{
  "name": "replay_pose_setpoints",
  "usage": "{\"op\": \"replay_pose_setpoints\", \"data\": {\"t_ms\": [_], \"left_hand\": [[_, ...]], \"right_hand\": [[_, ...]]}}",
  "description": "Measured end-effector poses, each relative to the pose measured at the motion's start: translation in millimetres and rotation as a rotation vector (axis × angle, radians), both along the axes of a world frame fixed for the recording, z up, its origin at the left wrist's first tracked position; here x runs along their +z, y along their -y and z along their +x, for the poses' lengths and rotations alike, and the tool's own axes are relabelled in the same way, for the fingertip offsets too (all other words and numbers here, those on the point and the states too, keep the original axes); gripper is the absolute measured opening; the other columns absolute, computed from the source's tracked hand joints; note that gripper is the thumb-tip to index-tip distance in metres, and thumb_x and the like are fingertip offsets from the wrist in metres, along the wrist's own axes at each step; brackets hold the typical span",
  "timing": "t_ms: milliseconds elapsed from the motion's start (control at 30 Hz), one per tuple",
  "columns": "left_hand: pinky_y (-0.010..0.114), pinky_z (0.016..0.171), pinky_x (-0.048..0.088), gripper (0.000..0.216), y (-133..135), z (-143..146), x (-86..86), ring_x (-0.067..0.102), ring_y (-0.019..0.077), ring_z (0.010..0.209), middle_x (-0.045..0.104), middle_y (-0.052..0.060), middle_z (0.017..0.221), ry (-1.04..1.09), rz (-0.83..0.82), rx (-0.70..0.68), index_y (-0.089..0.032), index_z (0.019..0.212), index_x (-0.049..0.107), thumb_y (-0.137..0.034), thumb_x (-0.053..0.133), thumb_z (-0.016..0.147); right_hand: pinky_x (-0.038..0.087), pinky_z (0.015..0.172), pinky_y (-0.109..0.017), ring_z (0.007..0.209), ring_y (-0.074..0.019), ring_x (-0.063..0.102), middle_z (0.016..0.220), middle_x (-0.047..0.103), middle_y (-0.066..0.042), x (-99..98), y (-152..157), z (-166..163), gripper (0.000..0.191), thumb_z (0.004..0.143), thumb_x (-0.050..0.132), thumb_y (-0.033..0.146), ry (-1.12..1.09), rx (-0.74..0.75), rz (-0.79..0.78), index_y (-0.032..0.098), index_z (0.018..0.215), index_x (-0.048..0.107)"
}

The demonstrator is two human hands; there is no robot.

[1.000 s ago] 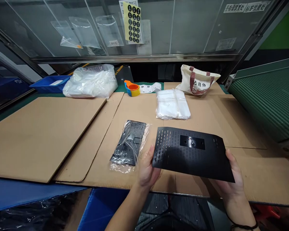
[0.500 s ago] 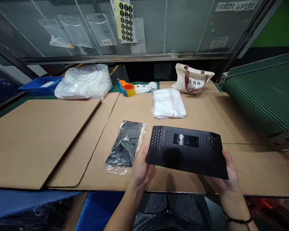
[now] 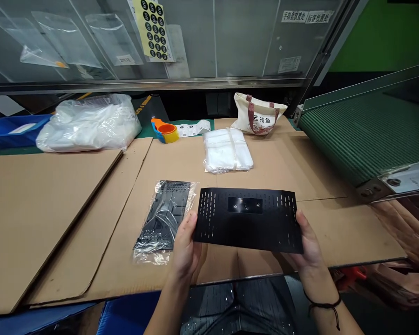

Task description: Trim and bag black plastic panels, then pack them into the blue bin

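Note:
Between both hands I hold a black perforated panel above the cardboard, its face tilted up towards me. It has rows of short slots at both ends and a glossy recessed strip with several small holes near its far edge. My left hand grips the left edge, thumb on top and fingers mostly hidden beneath. My right hand grips the right edge in the same manner. Left of the panel lies a similar black part in a clear plastic bag. Behind the panel is a banded stack of clear plastic bags.
Cardboard sheets cover the table's left. At the back are a blue tray, a bulging plastic bag, a tape roll in a holder and a cloth tote bag. A green conveyor belt borders the right.
My view has swung to the right, so things appear further left. The panel sits more level now, with both hands still on its edges.

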State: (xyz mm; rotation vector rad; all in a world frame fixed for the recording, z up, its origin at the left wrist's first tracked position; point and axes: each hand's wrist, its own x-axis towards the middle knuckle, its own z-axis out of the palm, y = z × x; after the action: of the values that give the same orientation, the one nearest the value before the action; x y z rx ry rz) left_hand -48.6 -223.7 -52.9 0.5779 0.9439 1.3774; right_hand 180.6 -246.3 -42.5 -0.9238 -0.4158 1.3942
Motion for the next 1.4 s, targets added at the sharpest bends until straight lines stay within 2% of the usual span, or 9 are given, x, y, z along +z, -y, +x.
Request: {"op": "replay_pose_setpoints", "data": {"t_ms": [267, 433, 633, 767, 933, 1067, 1167, 1267, 1400], "left_hand": [[0.02, 0.081, 0.049, 0.034, -0.7, -0.7, -1.4, 0.058, 0.0109, 0.083, 0.069, 0.001, 0.091, -0.056, -0.027, 0.023, -0.017, 0.088, 0.071, -0.046, 0.077, 0.071], [0.015, 0.067, 0.045, 0.038, -3.0, -1.5, -1.7, 0.051, 0.0088, 0.071, 0.061, -0.002, 0.075, -0.13, -0.065, 0.078, -0.016, 0.073, 0.066, -0.049, 0.081, 0.063], [0.015, 0.056, 0.035, 0.039, -2.3, -8.7, -12.8, 0.037, 0.0082, 0.062, 0.046, -0.006, 0.065, -0.349, -0.003, 0.064, -0.018, 0.069, 0.055, -0.052, 0.072, 0.074], [0.02, 0.068, 0.042, 0.036, 0.6, -7.5, -13.3, 0.051, 0.0119, 0.073, 0.058, -0.003, 0.077, -0.512, 0.09, 0.058, -0.02, 0.085, 0.058, -0.054, 0.067, 0.078], [0.029, 0.083, 0.045, 0.038, 5.4, -4.9, -8.4, 0.058, 0.0187, 0.092, 0.063, 0.002, 0.097, -0.699, 0.141, 0.049, -0.021, 0.102, 0.056, -0.053, 0.063, 0.082], [0.037, 0.102, 0.039, 0.054, 8.5, -5.8, -8.2, 0.054, 0.0252, 0.116, 0.062, 0.009, 0.119, -0.725, 0.181, 0.076, -0.021, 0.114, 0.061, -0.065, 0.048, 0.086], [0.039, 0.113, 0.03, 0.067, 11.4, -4.1, -7.2, 0.046, 0.0272, 0.13, 0.055, 0.01, 0.135, -0.521, 0.229, 0.031, -0.022, 0.126, 0.059, -0.072, 0.04, 0.085], [0.041, 0.117, 0.025, 0.062, 15.0, 0.6, -2.8, 0.039, 0.0289, 0.137, 0.051, 0.009, 0.143, -0.353, 0.316, 0.016, -0.022, 0.131, 0.057, -0.064, 0.05, 0.085], [0.041, 0.121, 0.02, 0.055, 20.4, 8.8, 0.8, 0.026, 0.0284, 0.145, 0.039, 0.004, 0.153, -0.296, 0.401, 0.069, -0.027, 0.139, 0.05, -0.036, 0.061, 0.085]], "right_hand": [[0.058, 0.084, -0.041, 0.075, -0.0232, 0.073, 0.085, 0.078, -0.003, -1.6, -1.5, -3.2, 0.039, 0.057, 0.084, 0.054, -0.022, -0.003, -0.082, 0.023, 0.081, 0.077], [0.056, 0.087, -0.039, 0.08, -0.0234, 0.072, 0.085, 0.077, -0.005, 1.4, -2.6, -7.0, 0.039, 0.063, 0.081, 0.054, 0.003, 0.037, -0.094, 0.021, 0.083, 0.077], [0.056, 0.086, -0.036, 0.087, -0.0225, 0.071, 0.085, 0.077, -0.004, 0.7, -2.0, -9.0, 0.038, 0.064, 0.08, 0.054, 0.032, 0.01, -0.118, 0.021, 0.084, 0.077], [0.058, 0.08, -0.032, 0.082, -0.0205, 0.071, 0.086, 0.077, -0.003, 2.6, -3.7, -8.6, 0.033, 0.064, 0.083, 0.047, 0.084, -0.014, -0.122, 0.022, 0.085, 0.076], [0.059, 0.073, -0.034, 0.076, -0.0223, 0.071, 0.08, 0.076, -0.005, 3.8, -3.8, -6.6, 0.035, 0.062, 0.083, 0.046, 0.139, 0.057, -0.116, 0.02, 0.085, 0.075], [0.057, 0.067, -0.032, 0.07, -0.0206, 0.07, 0.075, 0.075, -0.003, -1.0, 1.8, -0.2, 0.025, 0.067, 0.081, 0.041, 0.487, 0.042, 0.083, 0.022, 0.08, 0.074], [0.055, 0.08, -0.039, 0.082, -0.0223, 0.07, 0.085, 0.076, -0.002, -5.4, 7.7, 4.4, 0.007, 0.076, 0.073, 0.024, 0.912, -0.037, 0.453, 0.027, 0.081, 0.071], [0.043, 0.1, -0.053, 0.108, -0.0265, 0.063, 0.112, 0.071, 0.0, -8.7, 12.0, 3.4, 0.039, 0.079, 0.064, 0.015, 1.273, -0.241, 0.733, 0.037, 0.111, 0.064], [0.033, 0.105, -0.061, 0.133, -0.0321, 0.04, 0.152, 0.037, 0.0, -12.7, 12.4, -7.3, 0.067, 0.082, 0.059, 0.019, 1.477, -0.402, 0.623, 0.043, 0.14, 0.039]]}}
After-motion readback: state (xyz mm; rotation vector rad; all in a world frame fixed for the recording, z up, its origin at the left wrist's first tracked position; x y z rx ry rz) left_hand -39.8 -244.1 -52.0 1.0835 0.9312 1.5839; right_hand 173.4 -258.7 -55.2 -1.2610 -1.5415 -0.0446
